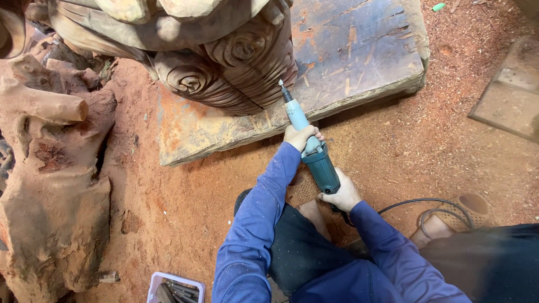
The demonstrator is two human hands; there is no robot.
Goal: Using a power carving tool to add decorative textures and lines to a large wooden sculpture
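Here, grinder [310, 140] slants up-left, bit tip just touching the carved wood [236, 62] | long axis runs from the lap toward the carving | left hand [301, 136] clamped round its pale neck, nearer the carving | right hand [341, 193] clamped on the teal body, farther back | cord [426, 207] trails right | plank [348, 50] under the carving

I see a teal and pale blue die grinder [312, 147] gripped in both my hands, my sleeves [260, 224] dark blue. Ahead of them, the brown carving [224, 62] shows spiral swirls and ribbed grooves. Reddish-orange sawdust [185, 196] coats the ground around them.
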